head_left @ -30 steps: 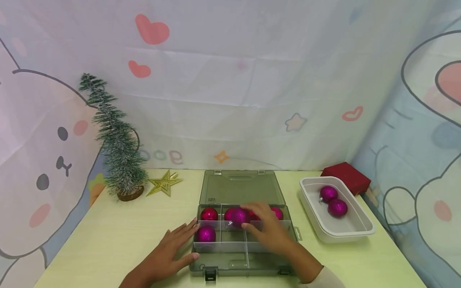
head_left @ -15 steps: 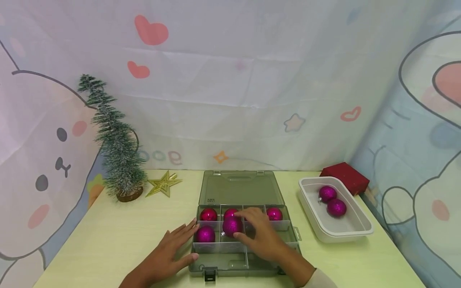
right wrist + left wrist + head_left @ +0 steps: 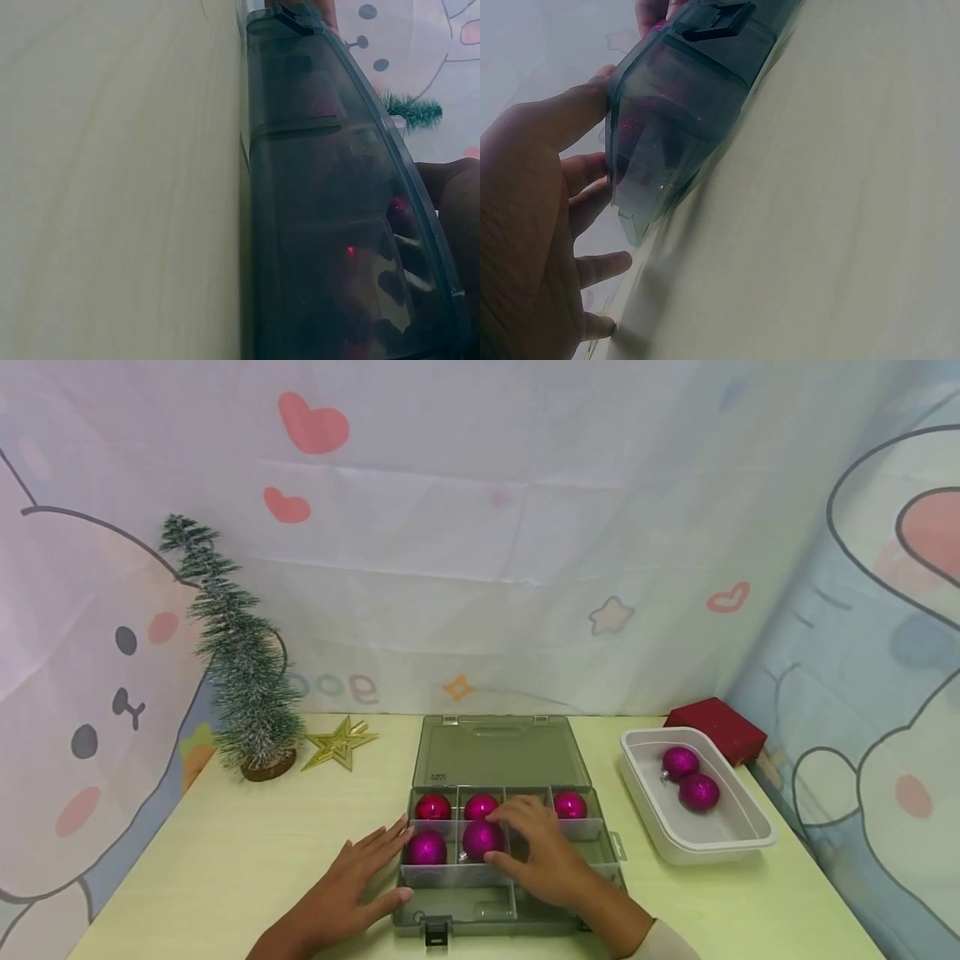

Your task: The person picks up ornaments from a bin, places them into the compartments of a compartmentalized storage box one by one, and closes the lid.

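Note:
A grey translucent divided organizer box [image 3: 480,906] lies with its lid raised at the back. My right hand [image 3: 543,852] pinches a purple glitter bauble [image 3: 483,841] in the middle row's second compartment, thumb and fingers at its right side. Left of it sits another purple glitter bauble [image 3: 427,847]. Shiny baubles fill back-row spots: a red bauble [image 3: 433,807], a pink bauble [image 3: 481,807] and another pink bauble [image 3: 571,805]; my hand hides the spot between the last two. My left hand [image 3: 348,881], fingers extended, rests against the box's left wall [image 3: 656,150].
A white tub [image 3: 716,839] on the right holds two purple glitter baubles [image 3: 699,792]. Behind it is a dark red box [image 3: 716,731]. A small frosted tree [image 3: 247,693] and a gold star [image 3: 341,743] stand back left.
My right hand has moved left and down with the purple glitter bauble, bringing it from over the back row into the middle row's second compartment. The left hand has stayed put.

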`<state>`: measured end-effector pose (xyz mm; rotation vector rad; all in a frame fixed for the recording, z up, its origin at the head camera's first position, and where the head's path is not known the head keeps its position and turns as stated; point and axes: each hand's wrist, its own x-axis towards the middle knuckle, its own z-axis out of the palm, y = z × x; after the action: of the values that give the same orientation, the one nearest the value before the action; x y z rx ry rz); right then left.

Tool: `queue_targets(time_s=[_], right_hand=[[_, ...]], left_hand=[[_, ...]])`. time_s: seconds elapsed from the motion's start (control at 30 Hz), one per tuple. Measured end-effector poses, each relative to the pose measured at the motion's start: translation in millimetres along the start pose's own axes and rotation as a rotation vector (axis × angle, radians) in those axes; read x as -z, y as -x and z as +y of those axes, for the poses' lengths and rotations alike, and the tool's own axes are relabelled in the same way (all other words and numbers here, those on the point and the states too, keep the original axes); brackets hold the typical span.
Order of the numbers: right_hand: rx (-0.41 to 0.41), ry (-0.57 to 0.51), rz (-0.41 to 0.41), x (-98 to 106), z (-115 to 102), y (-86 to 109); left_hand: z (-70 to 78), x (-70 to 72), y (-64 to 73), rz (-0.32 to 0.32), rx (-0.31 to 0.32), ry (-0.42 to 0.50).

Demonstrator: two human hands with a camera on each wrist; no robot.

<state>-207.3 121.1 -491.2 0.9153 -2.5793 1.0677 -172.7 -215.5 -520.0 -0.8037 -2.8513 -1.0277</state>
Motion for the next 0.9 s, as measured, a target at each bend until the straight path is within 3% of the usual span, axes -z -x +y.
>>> queue_targets(time_s=[0.47,0.9], right_hand=[[-0.062,-0.013,-0.055,-1.8,0.8,-1.0],[-0.013,-0.026,-0.051,-2.4,0.9,0.4]], left_hand=[[6.6,4.5,0.3,-0.014,-0.008,-0.005],[0.2,0.2,-0.3,-0.006,0.01,0.004]])
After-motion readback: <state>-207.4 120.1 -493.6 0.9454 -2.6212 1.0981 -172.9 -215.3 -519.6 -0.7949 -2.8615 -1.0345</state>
